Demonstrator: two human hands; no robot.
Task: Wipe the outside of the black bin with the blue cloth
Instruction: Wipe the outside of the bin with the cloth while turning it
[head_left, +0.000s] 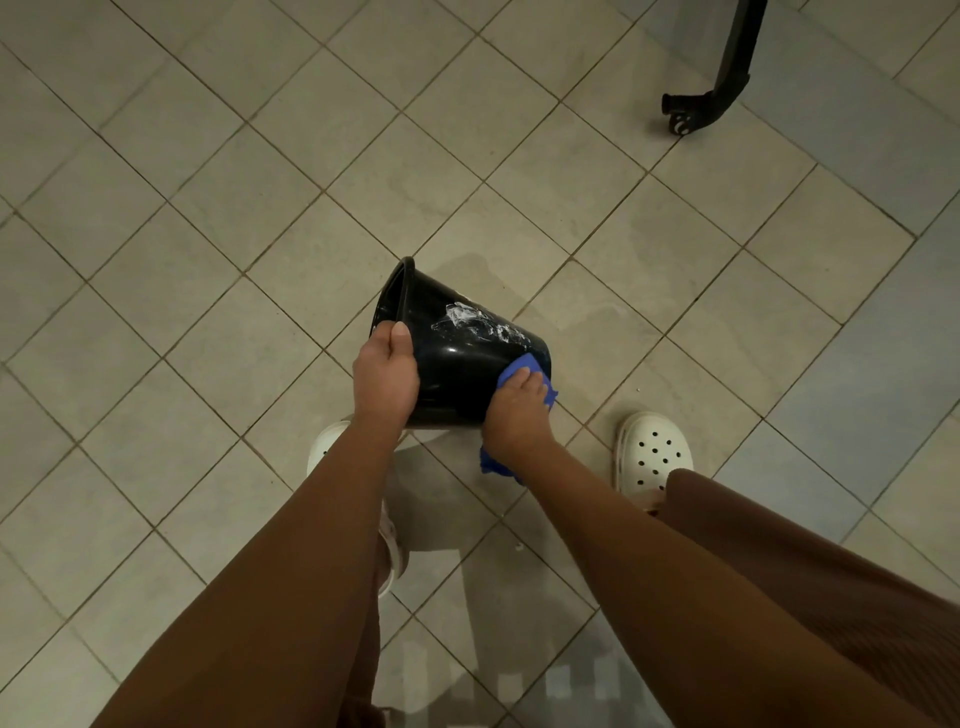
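item: black bin (462, 358), plastic, tipped on its side in the middle of the room, above the person's feet. mouth faces left and away, base faces right. whether any edge touches the ground cannot be told.

rim (400, 280): thin rolled lip; the near arc is covered by the left hand.

left hand (387, 374): grips the rim, thumb flat on the outer wall, fingers curled over the lip into the mouth.

right hand (517, 410): fingers bent over the blue cloth (525, 362), pressing it to the outer wall at the base edge. a loose tail of cloth hangs below the wrist.

white smear (478, 322): streaky patch on the upper wall, apart from the cloth.

tiled floor (208, 234): pale square tiles, joints running diagonally; wide open ground left, ahead and right of the bin.

right clog (654, 452): white, perforated, near the bin's base side. left clog (327, 441): mostly hidden under the left forearm.

black wheeled leg (717, 88): far right corner, well apart from the bin.
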